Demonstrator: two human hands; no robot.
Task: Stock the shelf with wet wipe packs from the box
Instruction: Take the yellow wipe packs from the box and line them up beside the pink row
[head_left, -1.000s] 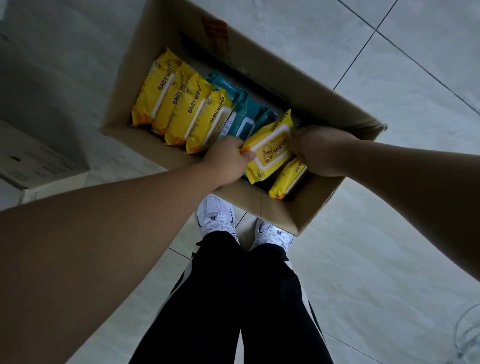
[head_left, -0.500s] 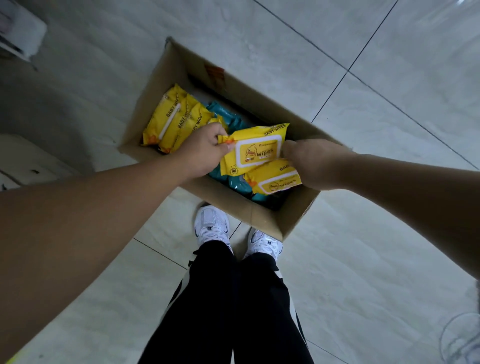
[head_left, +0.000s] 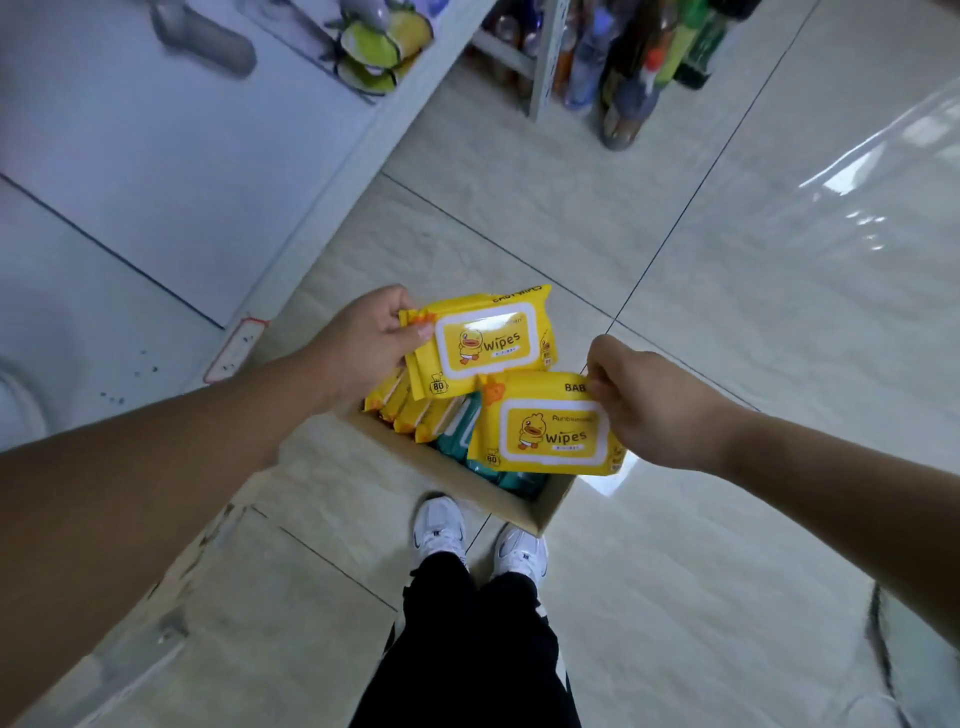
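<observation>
Cardboard box (head_left: 452, 475) is sitting on the glossy tiled floor (head_left: 675, 571) while above it the left hand (head_left: 363, 338) is pinching the upper yellow pack (head_left: 483, 343) by its short end and the right hand (head_left: 649, 402) is pinching the lower yellow pack (head_left: 550, 431) by its top edge — both soft, shiny rectangles, label up, long axes lying left to right.
</observation>
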